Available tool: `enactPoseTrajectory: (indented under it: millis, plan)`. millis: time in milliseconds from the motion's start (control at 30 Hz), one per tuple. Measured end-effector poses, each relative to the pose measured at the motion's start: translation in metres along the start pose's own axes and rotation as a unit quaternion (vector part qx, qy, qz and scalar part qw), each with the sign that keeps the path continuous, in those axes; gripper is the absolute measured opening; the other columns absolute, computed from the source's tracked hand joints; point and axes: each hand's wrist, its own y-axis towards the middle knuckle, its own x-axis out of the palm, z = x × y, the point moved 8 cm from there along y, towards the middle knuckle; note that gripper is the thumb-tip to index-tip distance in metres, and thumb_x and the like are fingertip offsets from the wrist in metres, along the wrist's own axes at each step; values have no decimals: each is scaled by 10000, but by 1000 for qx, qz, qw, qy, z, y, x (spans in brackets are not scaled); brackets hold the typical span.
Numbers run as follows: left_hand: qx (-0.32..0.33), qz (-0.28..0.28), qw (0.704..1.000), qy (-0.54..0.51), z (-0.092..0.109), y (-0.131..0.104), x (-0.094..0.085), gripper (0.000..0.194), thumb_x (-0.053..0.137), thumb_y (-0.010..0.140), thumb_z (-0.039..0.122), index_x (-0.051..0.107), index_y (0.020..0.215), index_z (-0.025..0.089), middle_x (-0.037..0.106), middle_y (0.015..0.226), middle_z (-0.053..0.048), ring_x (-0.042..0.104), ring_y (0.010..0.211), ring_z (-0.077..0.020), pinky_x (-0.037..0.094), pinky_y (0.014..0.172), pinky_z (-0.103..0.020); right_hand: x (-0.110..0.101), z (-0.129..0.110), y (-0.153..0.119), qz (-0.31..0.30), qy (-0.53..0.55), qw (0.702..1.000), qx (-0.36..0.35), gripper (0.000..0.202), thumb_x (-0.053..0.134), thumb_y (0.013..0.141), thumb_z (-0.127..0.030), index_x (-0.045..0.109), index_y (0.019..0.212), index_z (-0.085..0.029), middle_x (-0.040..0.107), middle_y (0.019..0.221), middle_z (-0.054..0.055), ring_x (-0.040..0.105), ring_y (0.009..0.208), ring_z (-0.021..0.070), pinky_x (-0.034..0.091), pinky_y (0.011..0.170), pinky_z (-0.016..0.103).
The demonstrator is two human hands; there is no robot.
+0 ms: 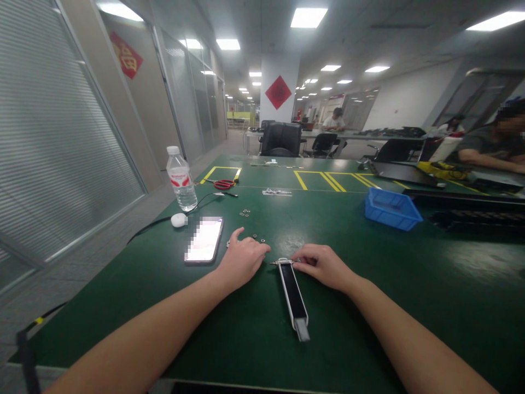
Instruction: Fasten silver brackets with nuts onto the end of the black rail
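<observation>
A long white-edged device with a black face [293, 293] lies on the green table, a grey tab at its near end. A thin metal rod [274, 263] crosses its far end. My right hand [324, 266] has its thumb and fingers pinched on the rod's right end. My left hand [243, 260] is left of the device, over the table, its thumb raised and its index finger stretched toward the rod without touching it. Nothing shows in its fingers. Small metal nuts [263, 241] lie just beyond my left hand, and more small parts [245, 213] farther back.
Left of my left hand lies a lit phone [204, 241], with a white case [179, 220] and a water bottle [181, 180] behind. Red-handled scissors [224, 184] lie farther back. A blue bin [391, 209] stands at right. A person [492, 139] sits at the far right.
</observation>
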Motion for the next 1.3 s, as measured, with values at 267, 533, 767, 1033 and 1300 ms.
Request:
enactPoseTrajectory:
  millis: [267, 533, 767, 1033, 1300]
  plan:
    - [6, 19, 1000, -22, 1, 0, 0, 243, 425, 861, 112, 613, 970, 222, 699, 920, -11, 622, 896, -191, 182, 1028, -543, 2, 2, 0, -4, 2, 1000, 9, 189, 574, 854, -320, 700, 910, -192, 554, 659, 0, 487, 594, 111, 369, 580, 228]
    - [-14, -4, 996, -92, 1, 0, 1, 211, 427, 866, 111, 591, 962, 203, 689, 962, -12, 617, 932, -171, 243, 998, -487, 0, 1, 1, -21, -3, 1000, 23, 182, 592, 831, -285, 704, 936, -186, 561, 655, 0, 488, 589, 110, 362, 570, 225]
    - [-41, 8, 988, -151, -6, 1, 6, 181, 486, 839, 110, 580, 963, 202, 685, 939, 8, 618, 859, -152, 345, 888, -386, -1, -1, 0, -16, -7, 1000, 18, 179, 561, 835, -273, 703, 887, -178, 567, 644, 4, 492, 583, 110, 364, 569, 228]
    - [-14, 7, 983, -185, 0, 2, 0, 175, 469, 853, 98, 575, 960, 189, 659, 887, -5, 603, 860, -163, 393, 796, -328, 1, 1, -1, -15, -4, 1000, 13, 169, 559, 838, -265, 697, 877, -175, 570, 656, 4, 504, 594, 110, 372, 577, 229]
    - [-3, 0, 983, -186, 3, 1, 1, 238, 491, 793, 42, 611, 941, 184, 630, 927, -27, 580, 907, -174, 408, 803, -332, 2, 1, -1, -13, 4, 1000, 12, 164, 561, 838, -257, 701, 875, -180, 576, 659, 6, 503, 595, 113, 380, 580, 230]
